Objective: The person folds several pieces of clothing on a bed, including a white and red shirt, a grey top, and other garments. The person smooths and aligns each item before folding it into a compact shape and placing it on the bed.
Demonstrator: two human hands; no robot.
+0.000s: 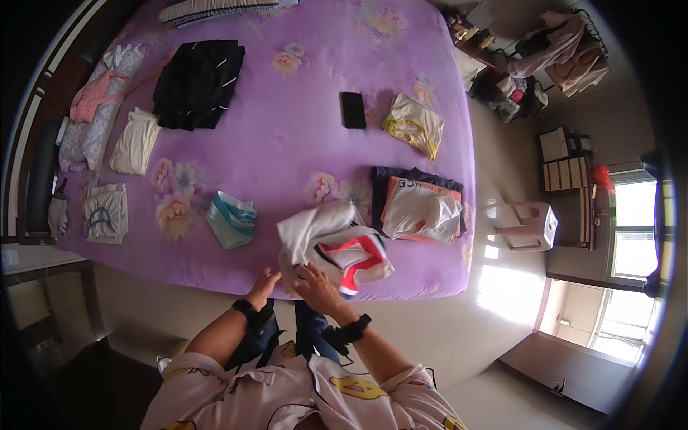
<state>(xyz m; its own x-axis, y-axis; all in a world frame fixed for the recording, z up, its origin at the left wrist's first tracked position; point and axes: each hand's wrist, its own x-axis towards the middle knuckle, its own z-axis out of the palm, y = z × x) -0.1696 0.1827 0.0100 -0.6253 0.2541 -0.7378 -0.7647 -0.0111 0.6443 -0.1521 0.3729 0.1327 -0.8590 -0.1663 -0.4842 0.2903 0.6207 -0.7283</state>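
Observation:
A white garment with red and black trim (355, 255) lies loosely bunched at the near edge of the bed. My right hand (317, 290) rests on its near left part, palm down with the fingers spread. Close beside the garment's left edge is my left hand (263, 286); nothing shows in it, though its fingertips are partly turned from view. Left of the garment sits a folded light-blue and teal cloth (232, 219). To its right is a stack of folded clothes, a white garment (422, 209) over orange and dark-navy ones (379, 188).
The bed has a purple floral sheet (301, 145). On it lie a black smartphone (353, 110), a yellow-and-white folded garment (414, 126), black clothing (199, 83), a cream garment (135, 141) and a white folded garment (106, 213). A plastic stool (532, 226) stands right of the bed.

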